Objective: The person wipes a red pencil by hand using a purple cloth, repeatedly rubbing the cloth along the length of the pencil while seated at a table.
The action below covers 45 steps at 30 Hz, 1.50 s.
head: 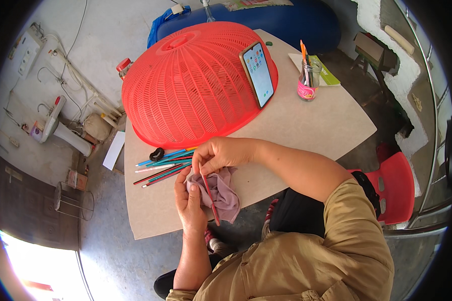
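A slim red pencil [209, 193] slants down toward the table's near edge, its upper end pinched between the thumb and fingers of my right hand [224, 152]. My left hand [190, 203] holds a crumpled mauve cloth [226, 195] by its left side, thumb raised beside the pencil. The rest of the cloth drapes at the table's near edge, behind and to the right of the pencil. Just left of my hands, several pencils [165, 163] in blue, teal, red and dark tones lie in a loose fan on the table. A black hair tie [157, 154] sits at their far ends.
A large red plastic mesh food cover [188, 82] stands on the beige table [305, 128], a smartphone [258, 75] leaning on it. Right of it are a glass jar [308, 81] of pencils and a green booklet [327, 71]. A red plastic chair [395, 188] is at right.
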Each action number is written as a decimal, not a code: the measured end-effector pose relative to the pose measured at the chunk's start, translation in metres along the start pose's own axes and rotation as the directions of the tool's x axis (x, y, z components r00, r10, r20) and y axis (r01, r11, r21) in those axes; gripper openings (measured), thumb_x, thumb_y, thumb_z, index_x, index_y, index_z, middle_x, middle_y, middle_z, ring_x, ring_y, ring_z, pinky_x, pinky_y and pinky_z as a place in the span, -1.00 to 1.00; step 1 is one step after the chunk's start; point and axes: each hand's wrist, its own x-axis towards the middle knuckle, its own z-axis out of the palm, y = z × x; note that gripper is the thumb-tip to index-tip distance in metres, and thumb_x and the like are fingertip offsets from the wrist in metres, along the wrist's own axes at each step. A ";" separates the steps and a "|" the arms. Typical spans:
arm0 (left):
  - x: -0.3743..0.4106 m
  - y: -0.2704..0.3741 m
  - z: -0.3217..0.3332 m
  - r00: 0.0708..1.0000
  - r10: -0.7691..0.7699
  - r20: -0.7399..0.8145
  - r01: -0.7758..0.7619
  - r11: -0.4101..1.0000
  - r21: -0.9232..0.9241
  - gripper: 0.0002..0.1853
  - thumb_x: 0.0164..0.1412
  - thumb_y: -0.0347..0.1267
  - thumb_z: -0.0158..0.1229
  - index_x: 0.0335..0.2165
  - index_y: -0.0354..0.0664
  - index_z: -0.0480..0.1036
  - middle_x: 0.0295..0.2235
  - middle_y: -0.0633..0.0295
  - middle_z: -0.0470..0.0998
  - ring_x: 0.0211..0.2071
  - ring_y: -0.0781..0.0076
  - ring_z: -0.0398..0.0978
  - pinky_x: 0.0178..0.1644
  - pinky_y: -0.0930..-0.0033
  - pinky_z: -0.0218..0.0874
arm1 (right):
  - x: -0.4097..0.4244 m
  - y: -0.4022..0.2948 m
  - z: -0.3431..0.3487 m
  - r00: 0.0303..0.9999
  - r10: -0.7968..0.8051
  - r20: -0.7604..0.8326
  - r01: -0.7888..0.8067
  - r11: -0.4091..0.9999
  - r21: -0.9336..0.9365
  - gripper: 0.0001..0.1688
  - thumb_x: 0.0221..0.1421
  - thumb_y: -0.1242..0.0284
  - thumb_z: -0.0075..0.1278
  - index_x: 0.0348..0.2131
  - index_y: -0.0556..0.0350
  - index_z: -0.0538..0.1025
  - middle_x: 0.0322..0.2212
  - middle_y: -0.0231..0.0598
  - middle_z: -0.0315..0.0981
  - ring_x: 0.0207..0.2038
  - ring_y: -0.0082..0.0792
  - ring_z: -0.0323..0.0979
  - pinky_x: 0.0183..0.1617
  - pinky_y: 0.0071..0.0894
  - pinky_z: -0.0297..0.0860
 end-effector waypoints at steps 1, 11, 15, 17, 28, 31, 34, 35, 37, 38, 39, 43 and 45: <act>0.000 -0.002 -0.002 1.000 0.005 0.004 -0.005 1.000 0.003 -0.57 0.21 -0.42 -0.12 0.04 -0.29 0.10 -0.10 0.10 0.32 -0.11 0.38 0.33 0.00 0.37 0.20 | 0.001 0.001 0.003 1.000 -0.009 -0.021 0.008 0.999 -0.041 -0.85 0.01 0.45 0.06 -0.38 0.15 0.49 -0.50 -0.47 0.36 -0.47 -0.68 0.28 -0.38 -0.67 0.26; 0.001 -0.004 -0.005 1.000 -0.018 0.007 0.016 0.969 0.247 -0.50 0.09 -0.62 -0.09 0.05 -0.28 0.10 -0.07 0.13 0.29 -0.08 0.43 0.30 0.03 0.41 0.17 | 0.005 0.006 0.013 0.990 -0.053 -0.130 0.009 0.949 -0.314 -0.80 -0.09 0.40 0.15 -0.51 0.17 0.48 -0.54 -0.44 0.40 -0.46 -0.66 0.30 -0.39 -0.62 0.25; 0.002 -0.004 -0.005 1.000 -0.015 0.023 0.008 0.962 0.273 -0.49 0.08 -0.65 -0.11 0.05 -0.26 0.11 -0.06 0.15 0.29 -0.07 0.44 0.30 0.03 0.42 0.16 | 0.004 0.003 0.013 0.980 -0.110 -0.167 0.042 0.930 -0.366 -0.80 -0.09 0.40 0.15 -0.52 0.15 0.48 -0.53 -0.43 0.42 -0.47 -0.67 0.30 -0.40 -0.62 0.25; 0.003 -0.004 -0.004 0.999 -0.009 0.036 -0.001 0.963 0.270 -0.49 0.08 -0.66 -0.12 0.05 -0.25 0.11 -0.06 0.15 0.28 -0.07 0.45 0.30 0.02 0.44 0.16 | 0.003 0.001 0.012 0.980 -0.096 -0.172 0.041 0.953 -0.299 -0.81 -0.07 0.40 0.15 -0.52 0.15 0.47 -0.54 -0.44 0.41 -0.48 -0.68 0.30 -0.39 -0.62 0.25; 0.006 -0.014 -0.011 0.994 0.067 0.083 -0.089 0.949 0.304 -0.49 0.07 -0.67 -0.11 0.03 -0.22 0.15 -0.16 0.25 0.34 -0.23 0.61 0.32 -0.10 0.57 0.19 | 0.006 0.001 -0.011 0.912 -0.196 -0.361 0.183 0.981 -0.070 -0.85 0.02 0.42 0.07 -0.44 0.11 0.43 -0.55 -0.51 0.33 -0.47 -0.71 0.26 -0.40 -0.71 0.22; 0.005 -0.014 -0.013 0.994 0.064 0.083 -0.088 0.939 0.333 -0.50 0.07 -0.68 -0.11 0.03 -0.21 0.15 -0.17 0.25 0.35 -0.25 0.63 0.32 -0.12 0.58 0.19 | 0.004 -0.005 -0.018 0.879 -0.162 -0.449 0.191 0.981 0.020 -0.86 0.00 0.43 0.08 -0.45 0.10 0.43 -0.59 -0.53 0.28 -0.54 -0.71 0.19 -0.46 -0.68 0.16; 0.004 -0.014 -0.014 0.997 0.055 0.063 -0.073 0.936 0.345 -0.50 0.07 -0.70 -0.13 0.03 -0.21 0.16 -0.17 0.24 0.35 -0.25 0.61 0.33 -0.12 0.58 0.20 | 0.002 -0.007 -0.027 0.835 -0.200 -0.513 0.253 0.967 0.035 -0.84 0.04 0.38 0.03 -0.48 0.07 0.41 -0.65 -0.56 0.20 -0.61 -0.71 0.10 -0.52 -0.67 0.09; 0.003 -0.013 -0.014 0.997 0.053 0.055 -0.069 0.934 0.350 -0.50 0.08 -0.70 -0.14 0.03 -0.22 0.16 -0.17 0.24 0.35 -0.24 0.61 0.33 -0.11 0.57 0.20 | 0.001 -0.009 -0.029 0.814 -0.219 -0.539 0.277 0.961 0.028 -0.83 0.06 0.37 0.01 -0.48 0.07 0.41 -0.66 -0.56 0.19 -0.61 -0.71 0.09 -0.52 -0.67 0.08; 0.001 -0.007 -0.007 0.999 0.024 0.020 -0.029 0.962 0.271 -0.52 0.10 -0.68 -0.16 0.03 -0.22 0.16 -0.16 0.22 0.35 -0.22 0.57 0.34 -0.10 0.55 0.20 | -0.002 -0.011 -0.037 0.750 -0.250 -0.613 0.381 0.920 0.092 -0.82 0.09 0.35 -0.03 -0.46 0.07 0.39 -0.67 -0.55 0.21 -0.61 -0.68 0.13 -0.52 -0.67 0.08; 0.001 -0.006 -0.004 1.000 0.009 0.004 -0.010 0.973 0.230 -0.53 0.11 -0.67 -0.18 0.02 -0.22 0.17 -0.16 0.22 0.35 -0.21 0.56 0.35 -0.09 0.54 0.21 | -0.005 -0.013 -0.041 0.746 -0.242 -0.620 0.425 0.890 0.164 -0.82 0.08 0.35 -0.03 -0.45 0.07 0.39 -0.67 -0.55 0.21 -0.61 -0.68 0.14 -0.52 -0.67 0.09; 0.001 -0.006 -0.005 1.000 0.001 -0.012 0.002 0.980 0.201 -0.55 0.13 -0.64 -0.19 0.02 -0.22 0.17 -0.16 0.21 0.35 -0.20 0.54 0.35 -0.09 0.52 0.21 | -0.007 -0.014 -0.045 0.745 -0.234 -0.625 0.467 0.852 0.237 -0.83 0.08 0.35 -0.03 -0.45 0.07 0.39 -0.67 -0.55 0.22 -0.61 -0.68 0.15 -0.52 -0.67 0.09; 0.001 -0.004 -0.005 0.999 0.002 -0.039 0.002 0.992 0.122 -0.62 0.21 -0.52 -0.21 0.03 -0.25 0.17 -0.14 0.18 0.33 -0.17 0.49 0.35 -0.07 0.46 0.22 | -0.006 -0.007 -0.043 0.929 -0.221 -0.296 0.294 0.927 0.231 -0.80 0.11 0.31 -0.04 -0.44 0.05 0.40 -0.60 -0.53 0.26 -0.60 -0.69 0.18 -0.51 -0.69 0.12; 0.001 -0.004 -0.005 1.000 0.021 -0.021 -0.018 0.992 0.121 -0.62 0.23 -0.46 -0.20 0.03 -0.26 0.16 -0.13 0.17 0.33 -0.16 0.47 0.35 -0.06 0.44 0.22 | -0.005 -0.007 -0.028 0.967 -0.157 -0.201 0.187 0.972 0.144 -0.80 0.07 0.31 0.02 -0.44 0.05 0.41 -0.57 -0.55 0.27 -0.58 -0.73 0.16 -0.51 -0.73 0.12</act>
